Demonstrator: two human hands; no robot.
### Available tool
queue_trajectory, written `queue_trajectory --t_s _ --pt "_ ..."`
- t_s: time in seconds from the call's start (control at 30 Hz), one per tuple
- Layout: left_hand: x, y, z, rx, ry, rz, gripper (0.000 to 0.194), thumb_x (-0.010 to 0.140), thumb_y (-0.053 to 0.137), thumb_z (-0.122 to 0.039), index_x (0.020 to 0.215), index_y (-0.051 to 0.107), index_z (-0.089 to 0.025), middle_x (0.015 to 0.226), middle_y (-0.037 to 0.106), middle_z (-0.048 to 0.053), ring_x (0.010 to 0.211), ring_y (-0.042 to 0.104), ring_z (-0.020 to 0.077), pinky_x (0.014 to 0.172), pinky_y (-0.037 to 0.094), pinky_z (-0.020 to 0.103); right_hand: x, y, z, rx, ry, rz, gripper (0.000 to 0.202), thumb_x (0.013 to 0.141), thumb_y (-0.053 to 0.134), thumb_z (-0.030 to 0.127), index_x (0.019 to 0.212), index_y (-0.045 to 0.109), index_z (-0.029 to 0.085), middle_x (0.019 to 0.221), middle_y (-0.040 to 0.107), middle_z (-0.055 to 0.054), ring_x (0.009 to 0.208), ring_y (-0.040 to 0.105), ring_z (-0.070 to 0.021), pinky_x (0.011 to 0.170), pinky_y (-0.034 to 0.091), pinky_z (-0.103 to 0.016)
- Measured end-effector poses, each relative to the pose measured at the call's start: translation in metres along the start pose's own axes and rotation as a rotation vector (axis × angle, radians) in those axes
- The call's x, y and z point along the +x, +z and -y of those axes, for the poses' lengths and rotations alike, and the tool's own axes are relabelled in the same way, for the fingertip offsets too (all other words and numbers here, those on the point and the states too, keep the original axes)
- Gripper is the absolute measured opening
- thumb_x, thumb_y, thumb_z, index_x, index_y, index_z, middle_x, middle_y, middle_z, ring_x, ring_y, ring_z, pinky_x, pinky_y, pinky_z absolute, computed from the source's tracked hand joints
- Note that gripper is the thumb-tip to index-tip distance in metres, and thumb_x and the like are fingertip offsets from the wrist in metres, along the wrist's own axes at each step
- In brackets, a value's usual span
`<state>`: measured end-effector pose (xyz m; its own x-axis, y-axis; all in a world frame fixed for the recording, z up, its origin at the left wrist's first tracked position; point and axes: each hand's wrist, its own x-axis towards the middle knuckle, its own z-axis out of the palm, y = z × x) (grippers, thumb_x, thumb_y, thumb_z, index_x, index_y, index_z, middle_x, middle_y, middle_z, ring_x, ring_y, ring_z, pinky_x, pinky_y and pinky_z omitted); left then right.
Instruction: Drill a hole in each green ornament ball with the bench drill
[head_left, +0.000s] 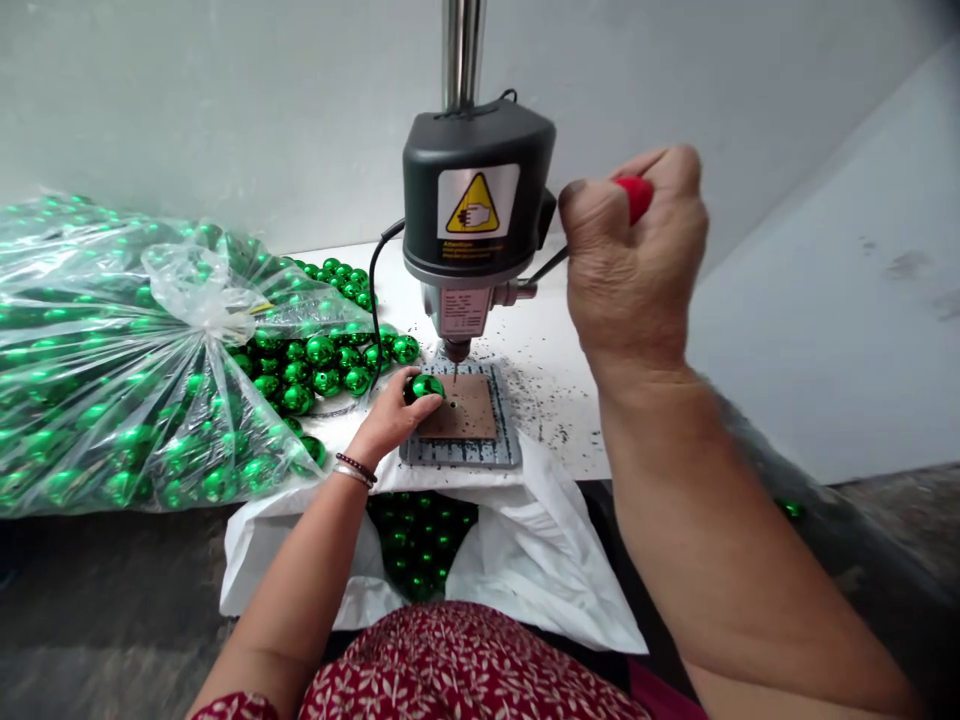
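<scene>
A shiny green bauble [428,387] is in my left hand [399,412], fingers and thumb closed around it. It is held over the left part of a brown board [476,405] that has a small hole in it. Above the board stands a bench drill press [480,190], its thin drill bit [455,374] pointing down just right of the bauble and apart from it. My right hand [637,250], raised at the right of the machine, is wrapped round the red knob [637,198] of the feed lever.
A tied clear plastic bag [135,380] full of green baubles covers the left side. Loose baubles [326,365] lie beside it. An open white sack [525,560] with more baubles hangs at the table's front. Dark shavings litter the white table [570,400].
</scene>
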<state>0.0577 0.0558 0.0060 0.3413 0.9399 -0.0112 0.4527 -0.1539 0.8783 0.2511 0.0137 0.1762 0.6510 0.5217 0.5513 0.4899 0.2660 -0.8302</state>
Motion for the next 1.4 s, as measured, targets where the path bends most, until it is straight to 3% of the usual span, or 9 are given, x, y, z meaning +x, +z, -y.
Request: queue_trajectory --t_s 0.2,0.47,0.7,0.77,0.87,1.03,1.27,1.4 --pt "0.012 0.010 0.004 0.051 0.009 0.033 0.059 0.079 0.075 -0.040 0.130 0.061 -0.014 0.122 0.071 0.014 0.111 0.066 0.0281 0.102 0.050 0.043 -0.002 -0.002 -0.005 0.075 -0.055 0.048 0.028 0.088 0.061 0.018 0.074 0.036 0.019 0.066 0.038 0.009 0.064 0.034 -0.0024 0.070 0.034 -0.021" --pt "0.016 0.015 -0.013 0.248 0.002 0.053 0.060 0.074 0.080 -0.033 0.130 0.065 -0.016 0.122 0.073 0.011 0.110 0.068 0.0272 0.101 0.052 0.039 -0.002 -0.004 -0.004 0.016 -0.074 0.076 0.030 0.090 0.059 0.019 0.077 0.033 0.021 0.069 0.038 0.007 0.066 0.035 -0.0051 0.072 0.035 -0.022" --pt "0.025 0.017 -0.017 0.403 0.173 0.130 0.059 0.069 0.083 -0.025 0.126 0.070 -0.018 0.126 0.073 0.011 0.116 0.067 0.0293 0.107 0.050 0.041 -0.002 -0.004 -0.003 -0.022 -0.047 0.070 0.032 0.090 0.062 0.019 0.077 0.033 0.022 0.070 0.041 0.006 0.067 0.037 -0.0065 0.071 0.036 -0.022" --pt "0.027 0.018 -0.015 0.376 0.198 0.159 0.061 0.067 0.084 -0.024 0.126 0.071 -0.019 0.126 0.073 0.011 0.116 0.067 0.0291 0.109 0.049 0.041 -0.002 -0.005 -0.002 -0.040 -0.048 0.073 0.032 0.091 0.062 0.019 0.077 0.033 0.022 0.070 0.040 0.006 0.067 0.036 -0.0059 0.071 0.036 -0.022" --pt "0.028 0.020 -0.011 0.244 0.123 0.209 0.068 0.067 0.084 -0.026 0.132 0.069 -0.018 0.120 0.076 0.009 0.111 0.069 0.0284 0.105 0.051 0.041 -0.001 -0.004 -0.003 -0.005 -0.048 0.075 0.030 0.090 0.062 0.019 0.076 0.035 0.020 0.068 0.039 0.008 0.066 0.035 -0.0039 0.070 0.035 -0.021" --pt "0.024 0.023 -0.006 0.033 0.019 0.181 0.072 0.065 0.085 -0.027 0.134 0.067 -0.016 0.117 0.077 0.007 0.109 0.070 0.0266 0.104 0.051 0.039 -0.007 -0.005 -0.012 0.032 -0.113 0.063 0.022 0.089 0.058 0.019 0.080 0.038 0.017 0.070 0.036 0.008 0.067 0.034 -0.0015 0.072 0.034 -0.019" --pt "0.023 0.029 -0.005 0.087 0.020 0.162 0.073 0.065 0.084 -0.031 0.134 0.067 -0.016 0.115 0.076 0.009 0.107 0.069 0.0294 0.101 0.052 0.042 -0.032 -0.013 -0.033 -0.023 -0.315 -0.046 0.015 0.089 0.057 0.023 0.085 0.044 0.016 0.078 0.045 0.006 0.071 0.040 -0.0015 0.071 0.038 -0.019" --pt "0.024 0.029 -0.005 0.053 0.001 0.142 0.060 0.065 0.082 -0.035 0.122 0.072 -0.019 0.102 0.077 0.004 0.100 0.069 0.0257 0.096 0.054 0.037 -0.037 -0.015 -0.039 -0.050 -0.372 -0.062 0.013 0.088 0.057 0.024 0.086 0.046 0.017 0.078 0.050 0.006 0.070 0.044 -0.0006 0.068 0.040 -0.017"
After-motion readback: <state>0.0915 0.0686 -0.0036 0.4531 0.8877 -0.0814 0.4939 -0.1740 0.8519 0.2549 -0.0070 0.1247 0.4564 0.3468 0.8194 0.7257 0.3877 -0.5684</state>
